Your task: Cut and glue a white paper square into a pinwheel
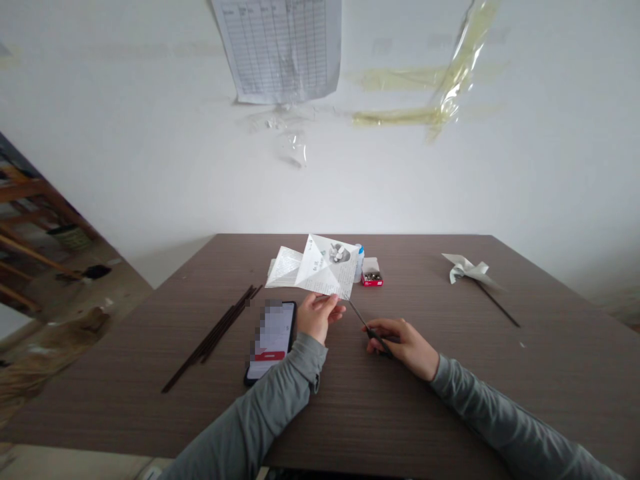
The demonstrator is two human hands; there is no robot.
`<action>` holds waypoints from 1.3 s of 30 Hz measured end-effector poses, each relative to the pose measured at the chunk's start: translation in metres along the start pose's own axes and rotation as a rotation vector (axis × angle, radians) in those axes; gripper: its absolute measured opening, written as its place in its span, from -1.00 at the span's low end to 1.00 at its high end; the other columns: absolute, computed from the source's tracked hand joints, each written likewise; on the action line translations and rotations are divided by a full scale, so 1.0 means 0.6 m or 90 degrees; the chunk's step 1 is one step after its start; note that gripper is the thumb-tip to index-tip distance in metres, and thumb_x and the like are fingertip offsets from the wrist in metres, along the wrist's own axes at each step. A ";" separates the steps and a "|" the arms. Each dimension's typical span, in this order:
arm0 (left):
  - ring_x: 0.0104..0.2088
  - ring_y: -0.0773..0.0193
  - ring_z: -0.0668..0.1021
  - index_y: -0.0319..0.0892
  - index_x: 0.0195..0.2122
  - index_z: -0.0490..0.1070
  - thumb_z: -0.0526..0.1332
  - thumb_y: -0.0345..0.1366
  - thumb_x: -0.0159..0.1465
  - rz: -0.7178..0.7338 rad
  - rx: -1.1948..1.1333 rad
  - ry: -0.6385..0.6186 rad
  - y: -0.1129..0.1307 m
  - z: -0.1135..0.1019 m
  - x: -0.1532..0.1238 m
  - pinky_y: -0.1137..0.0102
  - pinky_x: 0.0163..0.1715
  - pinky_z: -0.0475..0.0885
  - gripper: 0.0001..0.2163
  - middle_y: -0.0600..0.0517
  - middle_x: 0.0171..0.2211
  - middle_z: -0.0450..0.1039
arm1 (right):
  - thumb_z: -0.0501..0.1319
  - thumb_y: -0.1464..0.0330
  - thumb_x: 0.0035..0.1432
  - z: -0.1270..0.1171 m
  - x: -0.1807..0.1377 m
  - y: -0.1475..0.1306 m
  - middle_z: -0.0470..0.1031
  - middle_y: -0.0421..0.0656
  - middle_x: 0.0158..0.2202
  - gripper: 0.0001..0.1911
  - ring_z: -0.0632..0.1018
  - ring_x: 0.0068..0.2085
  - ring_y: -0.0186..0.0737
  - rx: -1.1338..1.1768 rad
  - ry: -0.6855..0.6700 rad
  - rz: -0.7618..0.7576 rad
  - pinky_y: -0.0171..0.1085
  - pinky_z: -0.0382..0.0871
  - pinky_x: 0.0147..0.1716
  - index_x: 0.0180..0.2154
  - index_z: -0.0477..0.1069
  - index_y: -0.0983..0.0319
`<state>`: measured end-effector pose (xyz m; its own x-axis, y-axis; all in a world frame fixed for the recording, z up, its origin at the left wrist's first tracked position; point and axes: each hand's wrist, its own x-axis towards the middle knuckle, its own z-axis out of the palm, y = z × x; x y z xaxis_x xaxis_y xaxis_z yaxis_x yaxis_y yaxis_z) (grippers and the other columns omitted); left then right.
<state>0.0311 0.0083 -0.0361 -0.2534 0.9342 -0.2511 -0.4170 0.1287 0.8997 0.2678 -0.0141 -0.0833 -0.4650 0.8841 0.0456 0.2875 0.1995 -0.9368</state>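
My left hand (316, 316) pinches the lower edge of a creased square of printed paper (325, 267) and holds it up above the brown table (350, 400). My right hand (403, 343) is closed around the dark handles of a pair of scissors (369, 328). The blades point up and left toward the paper's bottom corner and lie close to it. Whether the blades touch the paper I cannot tell.
A phone (273, 339) with a lit screen lies left of my left hand. Several thin dark sticks (215, 333) lie further left. A small red box of pins (372, 272) and a glue bottle (359, 261) stand behind the paper. A paper pinwheel on a stick (470, 270) lies at the right.
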 end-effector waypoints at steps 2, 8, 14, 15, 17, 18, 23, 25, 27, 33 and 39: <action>-0.49 0.26 0.78 -0.12 -0.33 0.54 0.73 -0.56 0.29 -0.003 -0.001 0.002 0.002 0.001 -0.001 0.49 -0.48 0.60 -0.62 0.05 -0.40 0.81 | 0.51 -0.39 0.44 0.000 0.000 -0.001 0.92 0.02 -0.25 -0.21 0.76 -0.29 0.00 0.004 0.000 -0.002 -0.04 0.73 -0.13 0.11 0.83 0.20; -0.44 0.18 0.82 -0.12 -0.31 0.54 0.80 -0.43 0.22 0.000 0.010 -0.001 -0.002 -0.002 0.002 0.43 -0.42 0.67 -0.59 -0.03 -0.35 0.85 | 0.49 -0.33 0.47 0.000 0.000 -0.005 0.93 0.09 -0.23 -0.23 0.76 -0.28 0.03 0.001 0.003 0.000 -0.02 0.72 -0.13 0.13 0.84 0.25; -0.44 0.19 0.81 -0.13 -0.30 0.56 0.75 -0.47 0.26 -0.003 0.009 -0.006 -0.002 -0.002 0.000 0.44 -0.42 0.64 -0.65 -0.01 -0.35 0.84 | 0.51 -0.35 0.46 0.000 0.001 0.001 0.92 0.06 -0.23 -0.21 0.75 -0.29 0.02 0.004 0.004 0.001 -0.03 0.74 -0.14 0.15 0.85 0.24; -0.45 0.20 0.81 -0.13 -0.30 0.56 0.74 -0.48 0.26 -0.004 0.009 -0.006 -0.001 -0.001 -0.001 0.45 -0.43 0.63 -0.65 0.00 -0.36 0.83 | 0.51 -0.36 0.47 0.000 0.002 0.002 0.92 0.05 -0.24 -0.21 0.75 -0.29 0.01 0.006 0.005 0.000 -0.04 0.74 -0.14 0.14 0.84 0.24; -0.46 0.22 0.80 -0.13 -0.31 0.55 0.74 -0.50 0.26 -0.004 0.008 -0.007 0.000 0.000 -0.003 0.47 -0.44 0.61 -0.64 0.01 -0.37 0.82 | 0.51 -0.37 0.46 0.000 0.002 0.004 0.91 0.03 -0.25 -0.20 0.73 -0.30 -0.01 0.008 0.004 -0.002 -0.05 0.73 -0.15 0.14 0.84 0.22; -0.46 0.23 0.79 -0.13 -0.31 0.55 0.74 -0.50 0.26 -0.003 0.008 -0.007 0.001 0.001 -0.003 0.47 -0.45 0.60 -0.64 0.01 -0.38 0.82 | 0.51 -0.38 0.46 0.000 0.002 0.005 0.91 0.01 -0.25 -0.20 0.72 -0.31 -0.03 0.007 0.003 -0.002 -0.06 0.73 -0.15 0.14 0.84 0.22; -0.46 0.22 0.79 -0.13 -0.32 0.57 0.72 -0.52 0.27 -0.002 0.008 -0.006 0.002 0.000 -0.004 0.45 -0.44 0.60 -0.66 -0.02 -0.37 0.82 | 0.52 -0.39 0.45 0.001 0.002 0.006 0.91 0.02 -0.24 -0.19 0.74 -0.29 0.00 0.015 0.006 0.000 -0.04 0.73 -0.12 0.14 0.84 0.22; -0.45 0.20 0.79 -0.13 -0.32 0.58 0.71 -0.53 0.26 -0.004 0.008 -0.006 0.002 0.000 -0.004 0.44 -0.43 0.61 -0.68 -0.04 -0.36 0.84 | 0.52 -0.39 0.45 0.001 0.002 0.006 0.91 0.04 -0.23 -0.19 0.75 -0.28 0.02 0.020 0.005 -0.001 -0.03 0.74 -0.12 0.14 0.85 0.22; -0.44 0.19 0.80 -0.12 -0.32 0.59 0.71 -0.52 0.25 -0.004 0.009 -0.005 0.003 0.000 -0.005 0.43 -0.42 0.61 -0.69 -0.04 -0.36 0.84 | 0.52 -0.40 0.46 0.001 0.003 0.008 0.91 0.03 -0.23 -0.19 0.75 -0.28 0.01 0.020 0.003 -0.003 -0.04 0.75 -0.12 0.14 0.85 0.21; -0.44 0.19 0.80 -0.12 -0.34 0.58 0.73 -0.51 0.24 -0.008 0.011 -0.001 0.005 0.002 -0.007 0.42 -0.40 0.62 -0.66 -0.05 -0.35 0.84 | 0.50 -0.41 0.47 0.000 0.005 0.015 0.92 0.04 -0.24 -0.17 0.73 -0.31 -0.02 0.016 0.004 -0.012 -0.03 0.77 -0.12 0.14 0.84 0.23; -0.46 0.23 0.79 -0.13 -0.34 0.56 0.72 -0.54 0.28 -0.012 0.012 0.001 0.005 0.003 -0.007 0.45 -0.42 0.62 -0.65 -0.02 -0.36 0.84 | 0.51 -0.40 0.46 0.000 0.005 0.013 0.88 -0.02 -0.29 -0.20 0.71 -0.32 -0.05 0.014 0.005 -0.013 -0.05 0.79 -0.11 0.13 0.85 0.20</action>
<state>0.0323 0.0053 -0.0315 -0.2476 0.9309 -0.2684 -0.4055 0.1521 0.9014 0.2686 -0.0096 -0.0901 -0.4640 0.8833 0.0668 0.2604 0.2081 -0.9428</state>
